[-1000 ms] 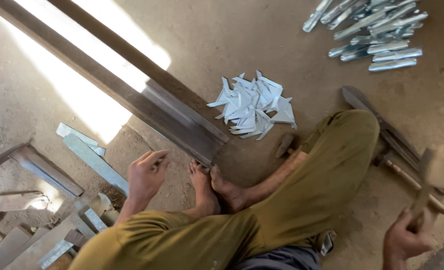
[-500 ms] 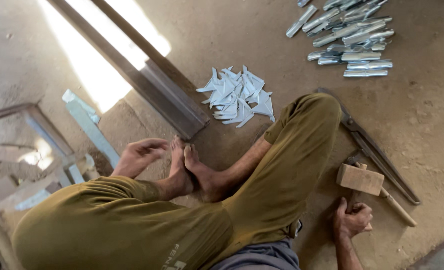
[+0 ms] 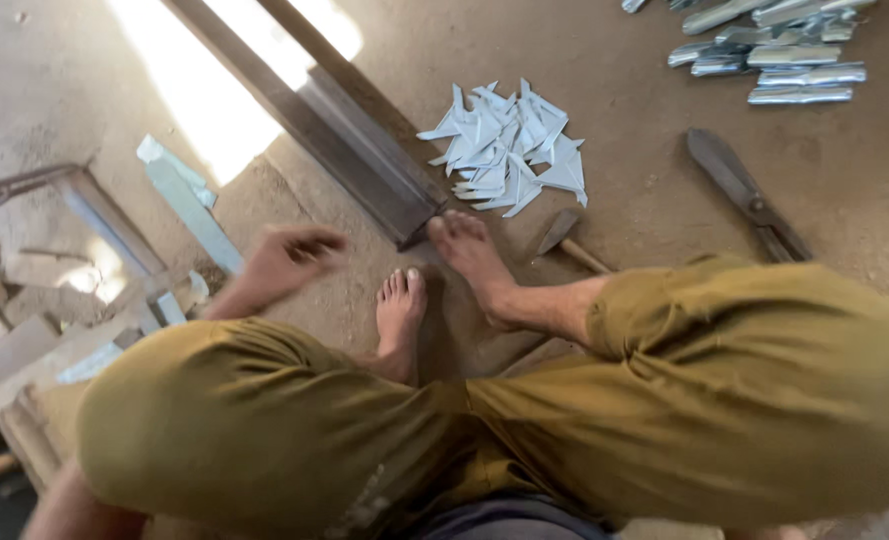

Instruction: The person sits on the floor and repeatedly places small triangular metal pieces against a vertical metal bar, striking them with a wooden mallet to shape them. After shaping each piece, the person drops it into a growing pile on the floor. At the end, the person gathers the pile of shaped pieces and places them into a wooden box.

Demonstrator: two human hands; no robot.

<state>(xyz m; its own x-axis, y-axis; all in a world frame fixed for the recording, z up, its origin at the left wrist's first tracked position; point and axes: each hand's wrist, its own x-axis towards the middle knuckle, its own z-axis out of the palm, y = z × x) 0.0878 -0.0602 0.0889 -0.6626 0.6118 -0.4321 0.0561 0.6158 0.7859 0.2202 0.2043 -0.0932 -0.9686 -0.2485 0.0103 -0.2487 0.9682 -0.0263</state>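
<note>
Where the left hand [image 3: 289, 258] reaches out low over the dirt floor [image 3: 624, 230], blurred, fingers loosely curled, holding nothing that can be made out; whether fully open or half closed cannot be told. Right hand out of view, so state of that grip unknown. Nearest to the left grip: a pale metal strip [image 3: 186, 200] lying just beyond and to its left, apart from the fingers, and the dark angle-iron bar [image 3: 354, 150] ending near the 2 bare feet [image 3: 434, 270]. Progress, judged from the layout: a heap of cut triangular sheet-metal offcuts [image 3: 509, 150] beyond the feet and a row of folded metal pieces [image 3: 774, 60] at top right suggest much cutting and forming already done; strip not yet picked up. Large metal shears [image 3: 749, 200] lying idle well right of the grip; a small hammer-like tool [image 3: 569, 240] just beside the right foot, untouched. Scrap wood and offcuts [image 3: 34, 330] at far left.
</note>
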